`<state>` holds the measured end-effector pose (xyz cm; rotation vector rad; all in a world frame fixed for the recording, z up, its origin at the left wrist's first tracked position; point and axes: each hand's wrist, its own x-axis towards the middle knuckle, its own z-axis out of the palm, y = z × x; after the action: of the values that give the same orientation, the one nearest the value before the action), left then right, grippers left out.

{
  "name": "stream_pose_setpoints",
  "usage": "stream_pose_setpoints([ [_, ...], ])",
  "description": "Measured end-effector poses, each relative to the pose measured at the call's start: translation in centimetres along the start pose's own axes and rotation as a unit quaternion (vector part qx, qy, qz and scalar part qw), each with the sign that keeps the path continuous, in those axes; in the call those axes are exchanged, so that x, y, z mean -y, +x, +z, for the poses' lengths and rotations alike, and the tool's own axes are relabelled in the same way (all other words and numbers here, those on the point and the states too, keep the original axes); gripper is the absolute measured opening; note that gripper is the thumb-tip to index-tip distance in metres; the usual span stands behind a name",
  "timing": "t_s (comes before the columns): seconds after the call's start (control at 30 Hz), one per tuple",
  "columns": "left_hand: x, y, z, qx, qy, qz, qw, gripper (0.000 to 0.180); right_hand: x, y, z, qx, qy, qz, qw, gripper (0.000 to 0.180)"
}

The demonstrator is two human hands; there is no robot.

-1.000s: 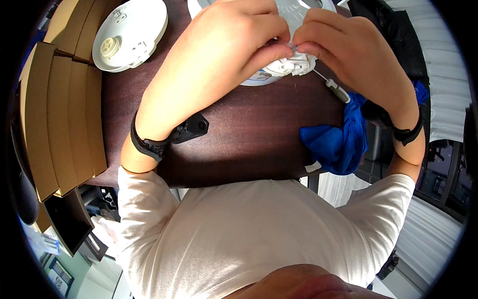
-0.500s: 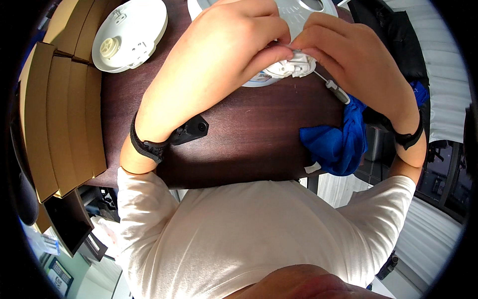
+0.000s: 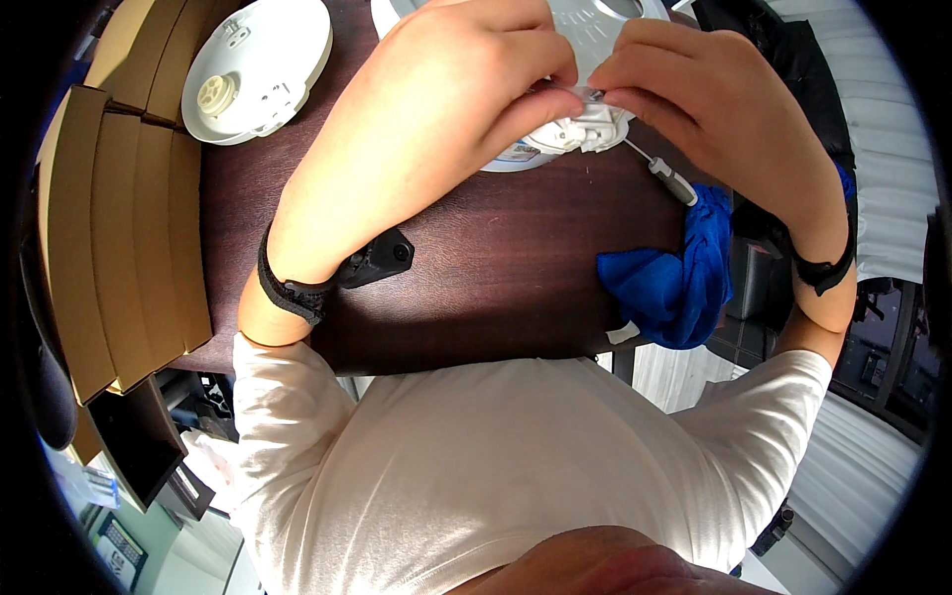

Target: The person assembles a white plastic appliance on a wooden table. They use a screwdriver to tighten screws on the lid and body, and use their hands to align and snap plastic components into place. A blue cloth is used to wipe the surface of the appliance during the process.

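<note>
While a screwdriver [image 3: 672, 180] lies nearby, both hands, left [image 3: 466, 84] and right [image 3: 699, 94], pinch a small white part [image 3: 585, 119].

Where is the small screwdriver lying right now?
In the head view the small screwdriver lies on the dark wooden table on the person's right, just below the right hand, its handle touching the blue cloth.

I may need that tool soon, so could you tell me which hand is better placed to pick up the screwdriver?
Probably the right hand: the screwdriver lies just beneath it on the dark table, beside the blue cloth.
</note>
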<state>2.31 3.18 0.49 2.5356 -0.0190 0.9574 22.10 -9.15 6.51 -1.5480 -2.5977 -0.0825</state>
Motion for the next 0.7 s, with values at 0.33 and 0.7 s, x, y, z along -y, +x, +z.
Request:
stream_pose_setpoints([
  [0.33, 0.2, 0.1, 0.0, -0.003, 0.004, 0.024, 1.000, 0.017, 1.2, 0.6, -0.6, 0.045, -0.093, -0.005, 0.995, 0.011],
  [0.7, 0.0, 0.0, 0.0, -0.004, 0.023, 0.020, 1.000, 0.017, 1.3, 0.9, -0.3, 0.073, -0.174, -0.027, 0.982, 0.009],
])
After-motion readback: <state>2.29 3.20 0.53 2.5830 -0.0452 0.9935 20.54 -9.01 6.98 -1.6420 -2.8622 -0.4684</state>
